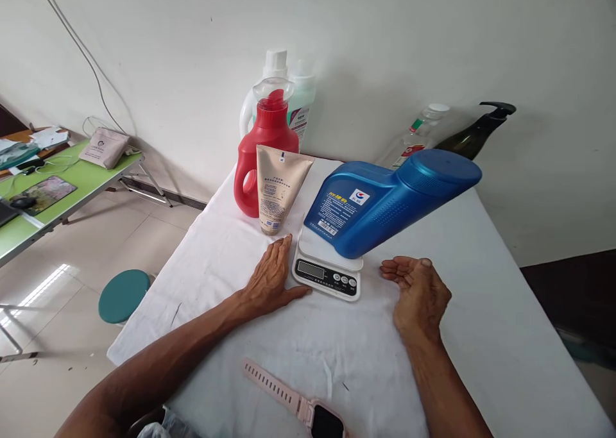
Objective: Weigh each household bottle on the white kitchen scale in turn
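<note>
A blue plastic bottle with a wide cap stands on the white digital scale, whose small display looks blank. My left hand lies flat on the cloth along the scale's left side, fingers stretched out, its thumb at the front corner. To the right of the scale, my right hand rests with its side towards the cloth, fingers half curled and apart, holding nothing. A beige squeeze tube stands on its cap just beyond my left fingertips. Nearer to me lies a smartwatch with a pink strap.
Behind the tube stand a red jug and pale bottles. A clear bottle and a dark pump bottle are by the wall. Left of the white-clothed table are a teal stool and a green desk.
</note>
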Available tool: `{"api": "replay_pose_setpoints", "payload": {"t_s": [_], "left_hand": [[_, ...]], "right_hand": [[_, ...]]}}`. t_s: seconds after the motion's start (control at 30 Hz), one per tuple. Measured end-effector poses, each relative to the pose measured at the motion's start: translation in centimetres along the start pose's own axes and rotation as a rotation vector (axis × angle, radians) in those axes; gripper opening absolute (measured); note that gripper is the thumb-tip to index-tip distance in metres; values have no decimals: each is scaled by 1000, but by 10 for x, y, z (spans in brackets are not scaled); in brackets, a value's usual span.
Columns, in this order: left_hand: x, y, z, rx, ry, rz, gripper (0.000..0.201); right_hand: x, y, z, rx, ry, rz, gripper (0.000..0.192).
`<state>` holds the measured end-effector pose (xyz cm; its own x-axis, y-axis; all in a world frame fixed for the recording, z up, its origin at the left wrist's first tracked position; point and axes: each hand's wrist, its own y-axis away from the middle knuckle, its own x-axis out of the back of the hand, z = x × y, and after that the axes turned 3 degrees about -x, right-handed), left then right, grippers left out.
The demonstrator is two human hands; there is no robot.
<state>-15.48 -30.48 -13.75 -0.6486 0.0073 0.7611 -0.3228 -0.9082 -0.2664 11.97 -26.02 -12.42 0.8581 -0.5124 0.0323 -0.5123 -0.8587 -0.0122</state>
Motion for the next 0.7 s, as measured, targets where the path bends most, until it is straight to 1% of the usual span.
{"api": "replay_pose_setpoints", "payload": {"t_s": [0.6, 0.7], "left_hand": [[2, 0, 2, -3, 11, 8, 116], [2, 0, 1, -3, 7, 5, 116]], "right_hand": [[-1, 2, -2, 3, 8, 3, 62], [0, 4, -5, -5, 11, -6, 62]]}}
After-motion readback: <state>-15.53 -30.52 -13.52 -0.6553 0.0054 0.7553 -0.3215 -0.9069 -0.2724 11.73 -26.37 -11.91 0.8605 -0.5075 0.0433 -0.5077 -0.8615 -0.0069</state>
